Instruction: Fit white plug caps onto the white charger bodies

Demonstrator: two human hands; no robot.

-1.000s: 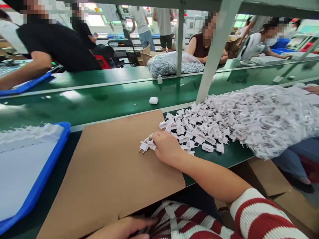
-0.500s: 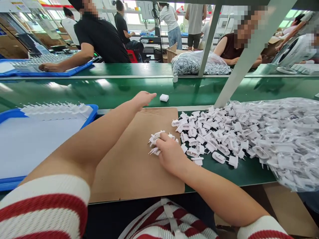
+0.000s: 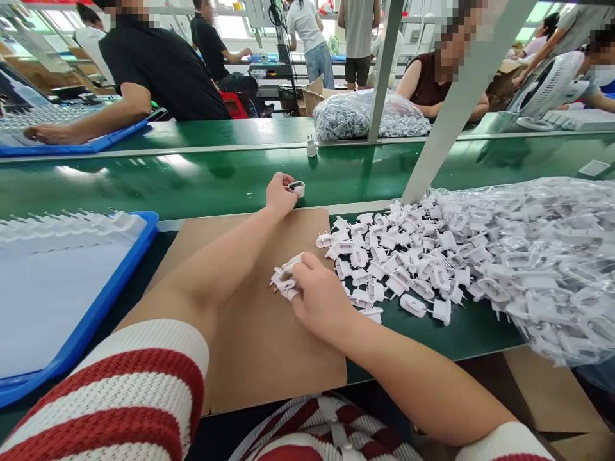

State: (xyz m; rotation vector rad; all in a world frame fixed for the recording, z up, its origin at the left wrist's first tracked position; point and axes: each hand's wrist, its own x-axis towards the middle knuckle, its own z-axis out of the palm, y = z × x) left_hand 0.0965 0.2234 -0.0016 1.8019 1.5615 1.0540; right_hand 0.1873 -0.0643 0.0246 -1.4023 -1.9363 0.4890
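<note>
Over the near edge of the green belt, my left hand (image 3: 281,194) is closed on a small white charger housing (image 3: 297,188), its open, dark end turned towards me. My right hand (image 3: 321,293) hovers above the brown cardboard sheet (image 3: 269,358), fingers wrapped round a few white plug pieces (image 3: 283,276) with thin metal pins sticking out to the left. How many pieces sit in the palm is hidden. Just right of this hand lies a heap of loose white plug pieces (image 3: 398,256).
A clear bag (image 3: 557,269) of white pieces lies at right, and a slanted metal post (image 3: 461,109) rises behind the heap. At left is a blue tray (image 3: 139,256) with a row of white parts. A white charger (image 3: 312,147) stands on the green belt (image 3: 216,179). Co-workers sit beyond.
My left hand has closed on the white housing that lay on the belt, lifting and turning it. My right hand still grips its plug pieces. The view has shifted somewhat to the right.
</note>
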